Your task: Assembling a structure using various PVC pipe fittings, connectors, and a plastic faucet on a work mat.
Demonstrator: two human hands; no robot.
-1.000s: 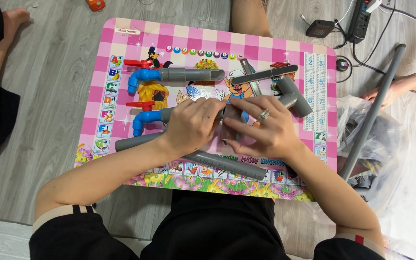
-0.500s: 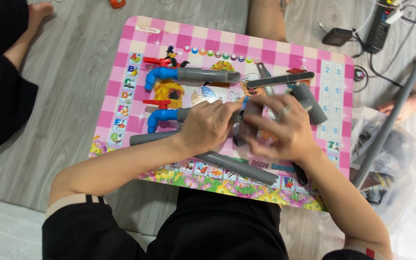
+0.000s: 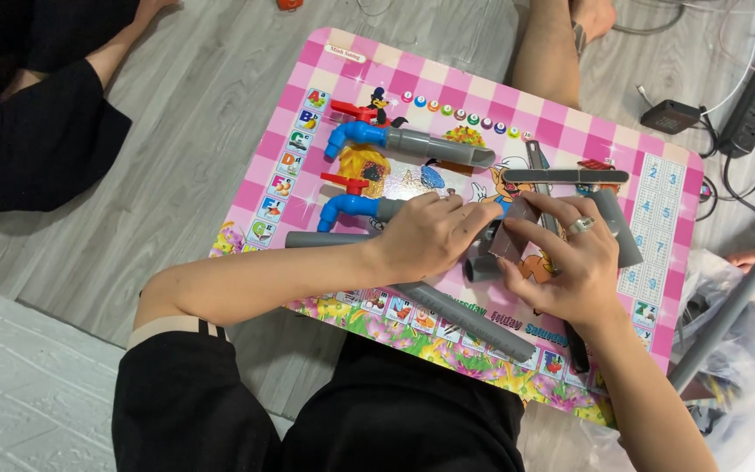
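Two bare hands meet over a pink checked desk [image 3: 308,122] that we see from above. Across its near part lies a long grey pipe [image 3: 447,310], largely hidden beneath our forearm. Further back rest two shorter grey pipes, each ending in a blue tap [image 3: 356,135] with a red handle. Our left hand [image 3: 430,236] curls shut around a grey pipe fitting [image 3: 481,267] near the desk's middle. Our right hand [image 3: 570,262], ring on one finger, pinches a small grey sheet [image 3: 510,240] against that fitting.
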